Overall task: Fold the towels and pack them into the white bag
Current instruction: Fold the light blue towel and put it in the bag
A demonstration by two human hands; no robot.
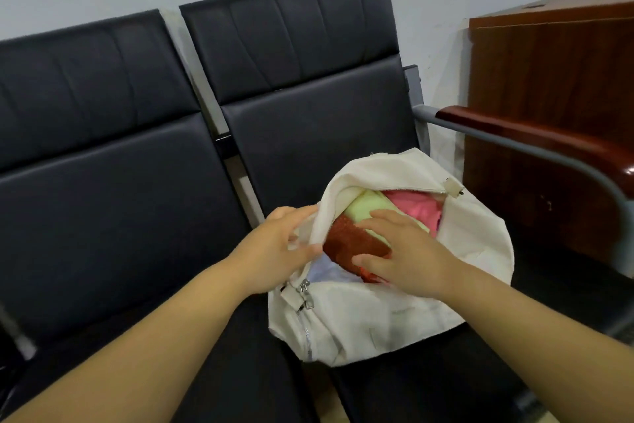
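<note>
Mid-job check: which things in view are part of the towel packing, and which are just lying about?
Part of the job:
white bag, its opening held by the left hand
rust-red towel under the right hand
light green towel, pink towel and pale lilac towel, all inside the bag

Just there:
black seats
wooden armrest
wooden cabinet

Matt cloth bag (370, 316), metal zipper (305, 299); glossy wooden armrest (535, 137).
</note>
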